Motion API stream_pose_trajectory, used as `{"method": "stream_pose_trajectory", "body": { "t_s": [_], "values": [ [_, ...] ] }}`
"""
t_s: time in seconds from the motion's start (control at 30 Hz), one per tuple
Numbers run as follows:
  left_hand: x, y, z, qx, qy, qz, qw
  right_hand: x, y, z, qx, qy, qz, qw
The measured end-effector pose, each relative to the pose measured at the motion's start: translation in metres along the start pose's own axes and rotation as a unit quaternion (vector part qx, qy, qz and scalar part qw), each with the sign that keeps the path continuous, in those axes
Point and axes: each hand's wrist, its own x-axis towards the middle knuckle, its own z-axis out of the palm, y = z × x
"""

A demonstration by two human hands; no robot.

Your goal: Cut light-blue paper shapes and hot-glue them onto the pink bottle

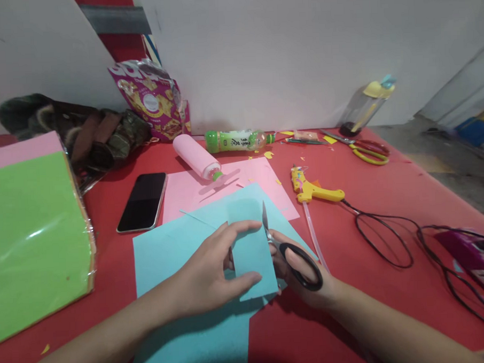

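Both forearms (131,319) angled inward, left hand (208,274) curved, thumb apart, right hand (304,267) curled close beside it.

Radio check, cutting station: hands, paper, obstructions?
Left hand holding small blue paper. Right hand gripping black-handled scissors, blade at paper's edge. Larger blue sheet beneath, possible snag.

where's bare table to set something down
Red tabletop is bare right of the glue gun, in front of the far scissors, and between the phone and green sheet. Crowded: around left hand, right hand and green bottle.
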Motion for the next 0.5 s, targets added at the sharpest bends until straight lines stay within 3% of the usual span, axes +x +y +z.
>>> {"method": "stream_pose_trajectory", "body": {
  "t_s": [0.27,0.5],
  "values": [
    [0.0024,0.0023,0.0015,-0.001,0.000,-0.023,1.000,0.0004,-0.0037,0.0028,0.005,0.049,0.027,0.998],
    [0.0026,0.0089,-0.0007,-0.011,0.009,-0.048,0.999,0.0012,-0.0079,-0.0002,0.010,0.043,0.038,0.998]
  ]
}}
